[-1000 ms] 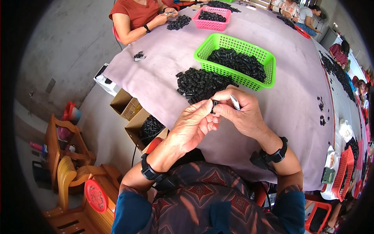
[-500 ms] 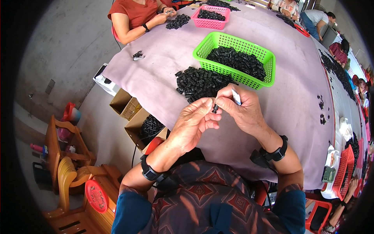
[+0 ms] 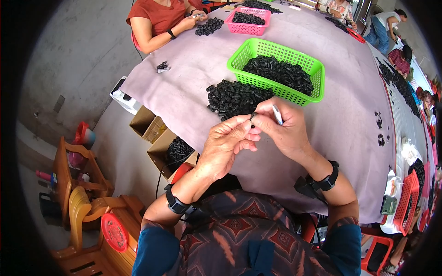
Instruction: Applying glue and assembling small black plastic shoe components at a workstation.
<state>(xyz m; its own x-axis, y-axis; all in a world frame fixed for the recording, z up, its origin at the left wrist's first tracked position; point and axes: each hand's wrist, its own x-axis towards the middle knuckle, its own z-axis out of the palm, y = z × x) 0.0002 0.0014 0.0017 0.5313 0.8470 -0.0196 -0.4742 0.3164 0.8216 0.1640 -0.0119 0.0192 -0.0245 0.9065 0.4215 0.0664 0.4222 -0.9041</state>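
Note:
My left hand (image 3: 224, 146) and my right hand (image 3: 287, 126) meet over the near part of the table. Between their thumb tips and fingertips they pinch a small black plastic part (image 3: 252, 117), mostly hidden by the fingers. A slim white tool (image 3: 277, 114) is tucked in my right hand and sticks up between the fingers; its working end is hidden. Just beyond my hands lies a heap of black plastic parts (image 3: 235, 98). Behind it stands a green basket (image 3: 276, 44) holding more such parts.
A pink basket (image 3: 247, 30) and a small black pile (image 3: 209, 26) lie near a person in a red top (image 3: 154, 23). Cardboard boxes (image 3: 159, 154) stand below the table's left edge. A red basket (image 3: 406, 202) is at the far right; wooden chairs (image 3: 87, 198) stand lower left.
The black part has turned between my fingers and now shows less. My right hand has tilted slightly, the white tool with it. In the background, a person at upper right has straightened up.

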